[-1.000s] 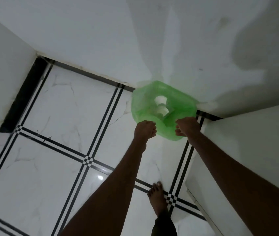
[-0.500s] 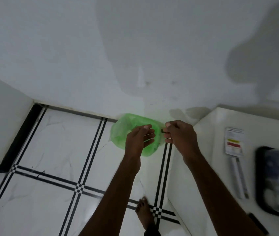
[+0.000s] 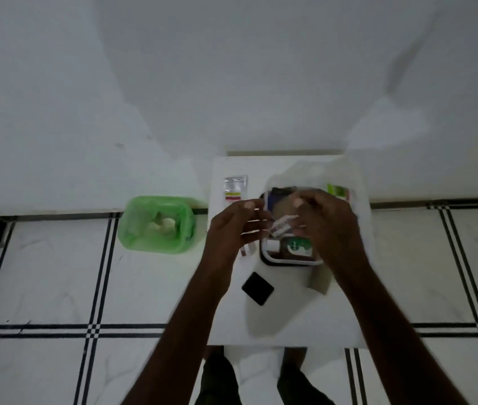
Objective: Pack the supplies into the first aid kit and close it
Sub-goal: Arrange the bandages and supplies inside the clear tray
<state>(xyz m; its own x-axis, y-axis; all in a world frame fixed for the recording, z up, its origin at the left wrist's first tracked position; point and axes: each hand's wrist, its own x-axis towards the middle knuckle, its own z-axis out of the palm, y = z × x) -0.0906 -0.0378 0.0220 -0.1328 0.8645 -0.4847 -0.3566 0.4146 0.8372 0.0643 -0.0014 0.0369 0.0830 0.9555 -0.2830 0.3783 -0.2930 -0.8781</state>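
The left hand (image 3: pixel 232 226) and right hand (image 3: pixel 324 223) together pinch small white strips (image 3: pixel 281 226) above the open clear plastic first aid box (image 3: pixel 290 260). I would lower the strips flat beside the green-labelled bottle (image 3: pixel 297 247) in this box, so the lid can close later.

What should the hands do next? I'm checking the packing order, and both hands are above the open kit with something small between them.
Probably lower the small white strip, held between the left hand and right hand, into the open kit just beneath it. The kit already holds a green-labelled bottle, and its lid is off.
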